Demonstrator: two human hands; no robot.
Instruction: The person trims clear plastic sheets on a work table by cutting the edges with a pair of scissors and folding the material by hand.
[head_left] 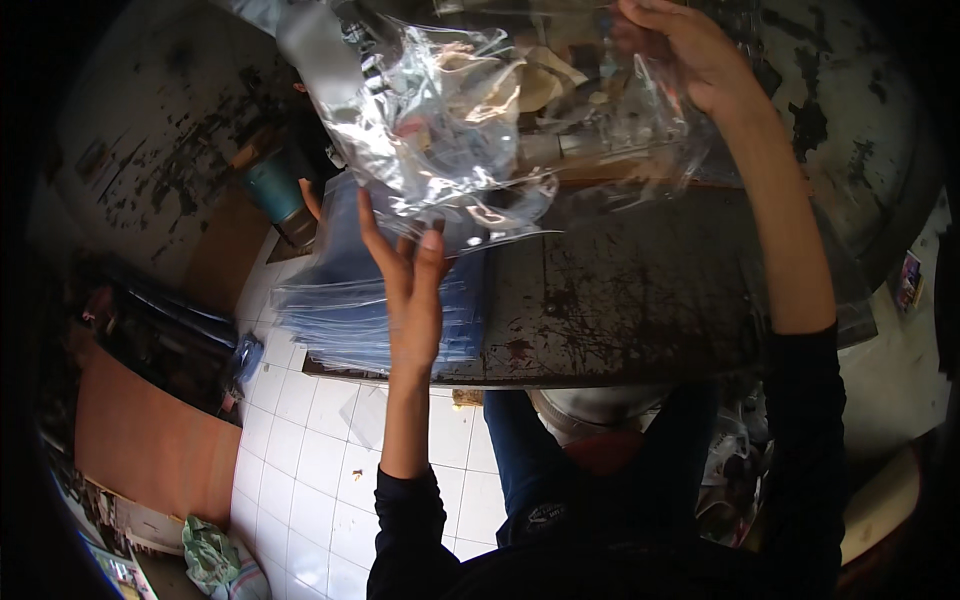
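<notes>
A crumpled, shiny clear plastic sheet (440, 130) is held up over the worktable and catches the light. My left hand (408, 290) has its lower edge between thumb and fingers, the index finger stretched up along the side. Farther off at the upper right, my right hand (695, 55) is closed on the sheet's other side, its fingertips partly blurred. Beneath my left hand lies a thick stack of flat clear plastic sheets (390, 325), bluish at the edges, at the table's left end.
The dark, scuffed worktable (620, 290) spans the middle, its front edge close to my legs. White floor tiles (300, 440) show at the left, beside a brown board (155, 420). A teal container (272, 188) stands at the far left. A green bag (210, 550) sits at the lower left.
</notes>
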